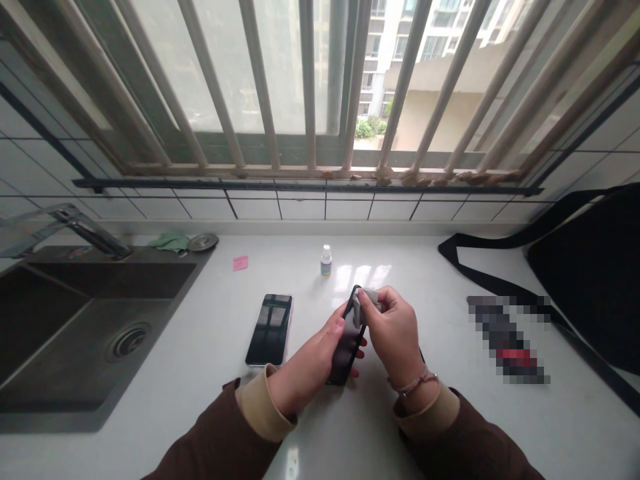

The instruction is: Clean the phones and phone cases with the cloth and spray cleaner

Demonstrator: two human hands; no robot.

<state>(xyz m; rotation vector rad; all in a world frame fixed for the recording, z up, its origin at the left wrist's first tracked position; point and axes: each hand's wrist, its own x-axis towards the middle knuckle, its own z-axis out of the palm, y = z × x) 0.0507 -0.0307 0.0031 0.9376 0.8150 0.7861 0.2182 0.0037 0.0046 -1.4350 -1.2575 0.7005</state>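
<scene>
My left hand (310,363) grips a black phone case (346,357), held nearly edge-on above the white counter (350,433). My right hand (393,333) pinches a small grey cloth (369,300) against the top of the case. A black phone (269,329) lies flat on the counter just left of my hands, screen up. A small white bottle (326,261) with a blue label stands upright behind them.
A dark sink (75,320) with a tap (75,230) fills the left side. A pink note (241,263), a green rag (170,241) and a metal strainer lid (203,241) lie near the back. A black bag with a strap (590,280) occupies the right, with a blurred item (507,337) beside it.
</scene>
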